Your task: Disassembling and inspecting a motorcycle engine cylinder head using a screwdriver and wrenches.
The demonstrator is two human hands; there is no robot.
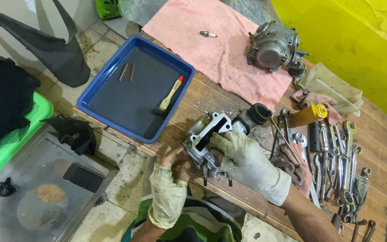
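Grey metal engine part (204,143) is gripped by left hand (173,163) and right hand (240,154); blue tray (113,67) lies at ten o'clock.

Blue tray (113,76) left, wrenches (337,161) crowding right, bare pink cloth (193,40) ahead
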